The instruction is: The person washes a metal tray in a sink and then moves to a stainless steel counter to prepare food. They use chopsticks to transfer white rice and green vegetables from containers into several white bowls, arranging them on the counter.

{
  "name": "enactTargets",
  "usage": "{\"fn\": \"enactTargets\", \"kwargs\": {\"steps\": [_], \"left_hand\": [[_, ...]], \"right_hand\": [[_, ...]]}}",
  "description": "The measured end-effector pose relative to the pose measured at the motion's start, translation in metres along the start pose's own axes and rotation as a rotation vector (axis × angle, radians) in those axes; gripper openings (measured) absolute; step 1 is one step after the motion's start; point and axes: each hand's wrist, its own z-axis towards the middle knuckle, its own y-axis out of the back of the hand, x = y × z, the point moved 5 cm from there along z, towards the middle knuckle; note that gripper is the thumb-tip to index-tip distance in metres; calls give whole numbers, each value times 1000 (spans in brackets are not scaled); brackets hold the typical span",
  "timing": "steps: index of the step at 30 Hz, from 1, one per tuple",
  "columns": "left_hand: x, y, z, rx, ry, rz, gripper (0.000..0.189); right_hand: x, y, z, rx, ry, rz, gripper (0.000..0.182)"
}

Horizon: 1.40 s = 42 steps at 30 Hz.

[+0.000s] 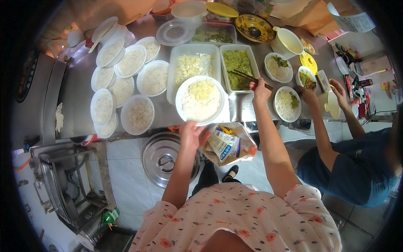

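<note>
My left hand [190, 134] grips the near rim of a white round bowl [201, 100], which holds rice topped with pale yellow chopped food. Behind that bowl stands a translucent plastic container [176, 50] with more of the same pale pieces. In my right hand [262, 92] is a pair of dark chopsticks [247, 76]. Their tips reach into chopped green vegetables [236, 64] in a rectangular white container [229, 91]. To the right, two bowls of rice with greens, a farther one [278, 66] and a nearer one [287, 104], sit on the steel counter [78, 104].
Several rice bowls [130, 61] crowd the left, some overlapping. At right a co-worker's hand [308, 96] touches a filled bowl [306, 77]; their other hand [338, 89] is at a pale yellow tub [333, 105]. Below the counter edge are an open bag [247, 145] and a lidded steel pot [157, 151].
</note>
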Motion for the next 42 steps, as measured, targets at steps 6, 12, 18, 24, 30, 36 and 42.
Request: {"fn": "enactTargets", "kwargs": {"steps": [6, 12, 18, 24, 30, 36, 42], "left_hand": [[2, -10, -2, -6, 15, -21, 37], [9, -27, -2, -30, 56, -65, 37], [22, -38, 9, 31, 8, -95, 42], [29, -53, 12, 59, -13, -93, 45], [35, -50, 19, 68, -12, -123, 46], [36, -52, 18, 75, -49, -145, 45], [34, -49, 16, 48, -50, -160, 40]], "right_hand": [[-18, 24, 9, -47, -145, 217, 19], [-19, 43, 15, -18, -258, 348, 18], [8, 56, 13, 31, -253, 361, 16], [78, 56, -19, 195, -236, 367, 14], [119, 43, -69, 311, -96, 61, 18], [149, 14, -103, 445, 236, -444, 27], [179, 5, -124, 519, 373, -526, 26]]}}
